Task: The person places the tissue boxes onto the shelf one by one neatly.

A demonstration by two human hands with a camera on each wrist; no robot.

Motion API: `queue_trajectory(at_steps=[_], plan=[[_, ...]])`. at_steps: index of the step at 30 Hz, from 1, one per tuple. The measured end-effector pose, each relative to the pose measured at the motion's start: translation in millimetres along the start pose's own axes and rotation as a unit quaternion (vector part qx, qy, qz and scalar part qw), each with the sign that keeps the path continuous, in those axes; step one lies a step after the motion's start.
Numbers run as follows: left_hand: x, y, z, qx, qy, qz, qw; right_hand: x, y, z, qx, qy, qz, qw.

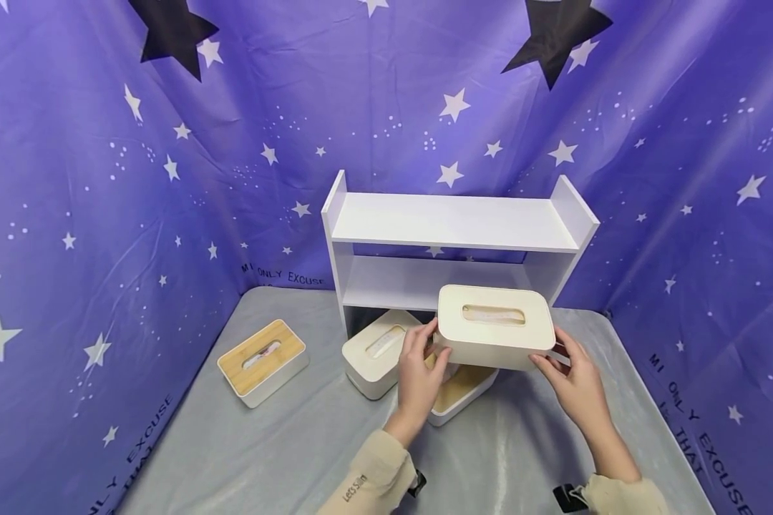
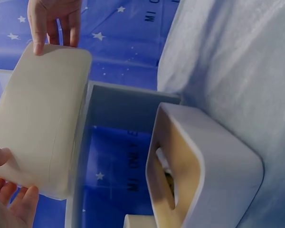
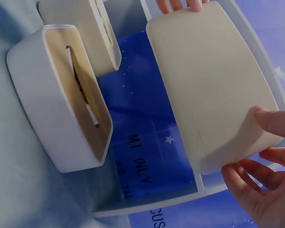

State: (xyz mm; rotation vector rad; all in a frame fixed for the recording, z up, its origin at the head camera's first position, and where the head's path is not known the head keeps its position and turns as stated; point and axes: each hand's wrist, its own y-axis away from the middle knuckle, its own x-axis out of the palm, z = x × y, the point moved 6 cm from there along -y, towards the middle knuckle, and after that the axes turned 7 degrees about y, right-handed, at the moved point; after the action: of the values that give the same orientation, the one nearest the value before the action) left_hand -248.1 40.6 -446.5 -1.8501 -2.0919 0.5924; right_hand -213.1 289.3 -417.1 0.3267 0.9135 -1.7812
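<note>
A cream tissue box [image 1: 489,350] with a slot in its cream lid is held up in front of the white shelf [image 1: 454,220]. My left hand [image 1: 417,379] grips its left end, thumb on the near side. At the opposite end my right hand [image 1: 576,386] grips it, with its thumb and fingers also showing in the right wrist view on the cream box [image 3: 213,90]. Below it sits a white tissue box with a wood lid [image 1: 462,390], partly hidden by the held box and my left hand. Beside my left hand stands another cream tissue box [image 1: 372,357].
Farther left, another wood-lidded tissue box [image 1: 264,363] sits on the grey cloth-covered table [image 1: 296,458]. The shelf has raised side panels and tiers behind the held box. Purple star-patterned curtains [image 1: 386,107] surround the table's back and sides.
</note>
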Motion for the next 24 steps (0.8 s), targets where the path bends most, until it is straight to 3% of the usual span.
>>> queue_trajectory(at_steps=[11, 24], plan=[[-18.2, -16.4, -10.7, 0.023, -0.009, -0.018, 0.9995, 5.8, -19.1, 20.2, -0.015, -0.008, 0.012, 1.000], [-41.6, -38.0, -6.4, 0.017, -0.016, -0.031, 0.9992, 30.4, -46.7, 35.4, -0.033, -0.056, 0.018, 0.998]])
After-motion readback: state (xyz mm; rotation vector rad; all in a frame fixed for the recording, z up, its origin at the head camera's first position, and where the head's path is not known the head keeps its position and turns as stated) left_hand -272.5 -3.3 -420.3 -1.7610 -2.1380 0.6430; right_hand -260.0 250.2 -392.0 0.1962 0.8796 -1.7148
